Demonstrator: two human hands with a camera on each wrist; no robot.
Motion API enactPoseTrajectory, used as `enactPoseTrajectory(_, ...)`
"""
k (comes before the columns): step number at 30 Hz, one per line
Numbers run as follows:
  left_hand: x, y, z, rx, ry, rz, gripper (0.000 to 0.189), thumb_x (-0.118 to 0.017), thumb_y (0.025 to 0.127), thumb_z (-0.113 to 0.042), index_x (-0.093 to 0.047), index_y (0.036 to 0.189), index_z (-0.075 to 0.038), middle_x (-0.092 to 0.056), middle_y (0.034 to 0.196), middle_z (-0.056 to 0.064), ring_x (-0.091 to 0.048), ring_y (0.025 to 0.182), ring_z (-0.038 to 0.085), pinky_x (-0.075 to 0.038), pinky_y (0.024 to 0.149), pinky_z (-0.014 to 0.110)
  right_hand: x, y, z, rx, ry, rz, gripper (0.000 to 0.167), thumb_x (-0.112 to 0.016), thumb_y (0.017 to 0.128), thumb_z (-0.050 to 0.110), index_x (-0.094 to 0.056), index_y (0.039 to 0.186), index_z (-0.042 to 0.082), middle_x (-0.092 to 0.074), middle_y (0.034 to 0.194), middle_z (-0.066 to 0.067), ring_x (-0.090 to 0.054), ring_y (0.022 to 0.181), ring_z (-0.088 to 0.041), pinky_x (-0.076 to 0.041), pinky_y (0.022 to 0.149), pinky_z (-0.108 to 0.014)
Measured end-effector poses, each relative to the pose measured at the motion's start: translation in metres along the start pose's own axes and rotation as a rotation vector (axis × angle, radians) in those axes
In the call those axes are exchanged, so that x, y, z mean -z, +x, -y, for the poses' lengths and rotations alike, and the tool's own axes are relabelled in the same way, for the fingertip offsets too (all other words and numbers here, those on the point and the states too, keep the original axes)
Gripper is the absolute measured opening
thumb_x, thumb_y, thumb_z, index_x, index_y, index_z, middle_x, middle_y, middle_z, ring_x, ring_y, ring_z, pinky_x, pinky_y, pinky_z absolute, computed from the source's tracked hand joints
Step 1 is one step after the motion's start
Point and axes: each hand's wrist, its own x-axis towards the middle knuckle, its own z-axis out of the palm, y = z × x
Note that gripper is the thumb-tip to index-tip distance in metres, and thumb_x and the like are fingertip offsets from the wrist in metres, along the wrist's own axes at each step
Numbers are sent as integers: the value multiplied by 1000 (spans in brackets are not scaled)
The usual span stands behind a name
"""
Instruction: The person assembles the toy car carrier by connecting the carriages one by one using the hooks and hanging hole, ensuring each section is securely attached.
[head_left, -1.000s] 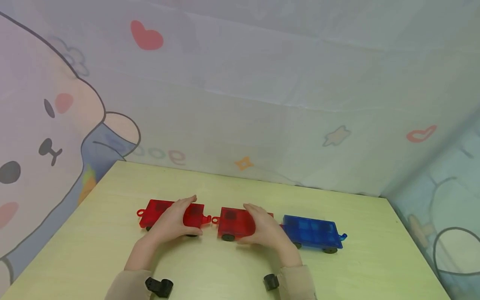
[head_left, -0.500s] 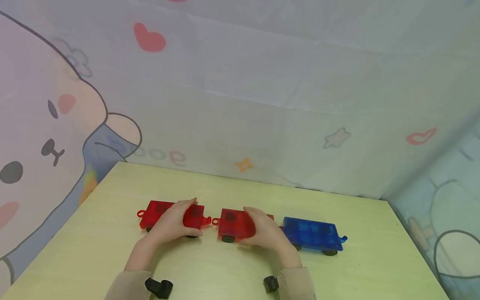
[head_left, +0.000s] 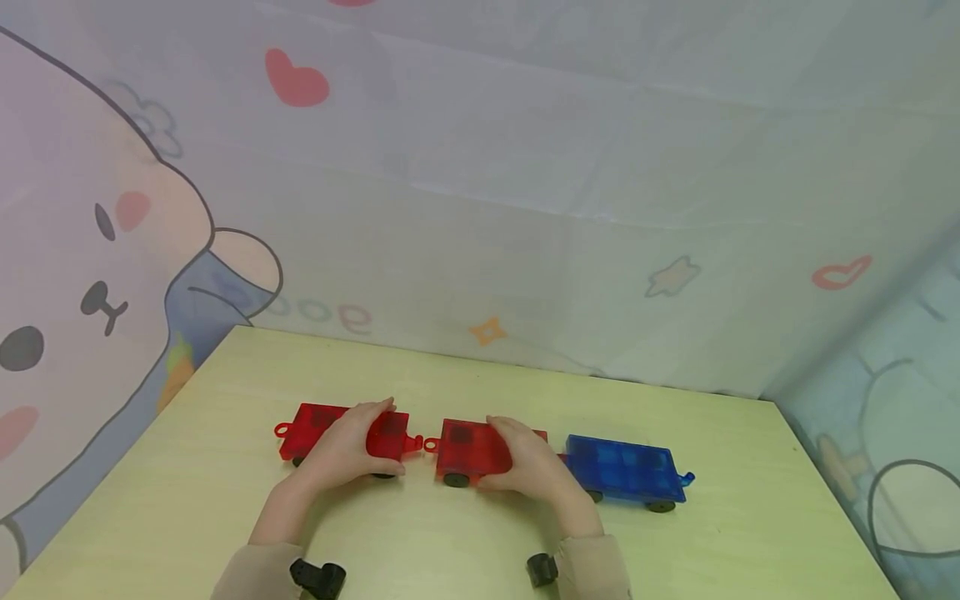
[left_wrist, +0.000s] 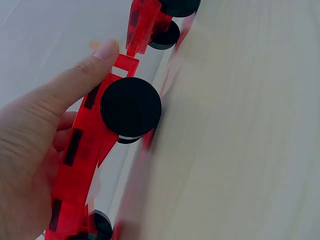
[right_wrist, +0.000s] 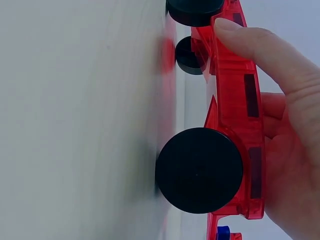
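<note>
Three see-through toy train wagons with black wheels stand in a row in the head view. My left hand [head_left: 341, 446] grips the leftmost red wagon [head_left: 388, 435] across its width, thumb along the near side. The middle red wagon [head_left: 468, 450] is held likewise by my right hand [head_left: 531, 458], with the thumb low on its near side [right_wrist: 235, 75]. Between the two red wagons, a hook [head_left: 412, 442] points at a ring [head_left: 431, 445], their ends close together. Right of my right hand, the blue wagon [head_left: 622, 469] adjoins the middle one; their joint is partly hidden by the hand.
The wagons stand on a pale yellow table [head_left: 450, 542]. Behind it hangs a printed cloth [head_left: 487, 208], which also covers the right side. At the blue wagon's far end a free hook [head_left: 686, 479] sticks out; the leftmost wagon's ring [head_left: 282, 429] points left.
</note>
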Motion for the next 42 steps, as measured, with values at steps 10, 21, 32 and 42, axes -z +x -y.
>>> enactPoseTrajectory(10, 0, -1, 1, 4, -9, -1, 97, -88, 70, -35, -41, 146, 2, -52, 142, 17, -43, 133, 40, -40, 107, 58, 1, -1, 1, 1, -3, 9, 88, -84, 76, 32, -42, 145, -1, -46, 148, -19, -41, 138, -38, -37, 112, -54)
enactPoseTrajectory(21, -1, -1, 1, 18, -32, 0, 97, -88, 70, -35, -40, 146, 1, -52, 142, 16, -42, 134, 40, -40, 107, 58, 1, -1, 2, -4, 12, 12, 88, -84, 76, 33, -42, 146, 1, -45, 149, -17, -41, 139, -37, -37, 112, -53)
enactPoseTrajectory(32, 0, -1, 2, 16, -25, -11, 97, -89, 69, -35, -42, 146, 0, -54, 141, 15, -44, 133, 40, -41, 106, 58, 2, -2, 2, -16, 36, 14, 88, -84, 75, 33, -42, 146, 2, -44, 149, -17, -40, 139, -37, -36, 112, -54)
enactPoseTrajectory(42, 0, -1, 3, 12, -27, -10, 96, -88, 69, -35, -42, 146, 0, -54, 141, 14, -44, 133, 39, -41, 107, 57, 2, -2, 1, -3, 46, -3, 88, -83, 76, 32, -42, 146, 0, -45, 149, -19, -39, 139, -38, -35, 113, -54)
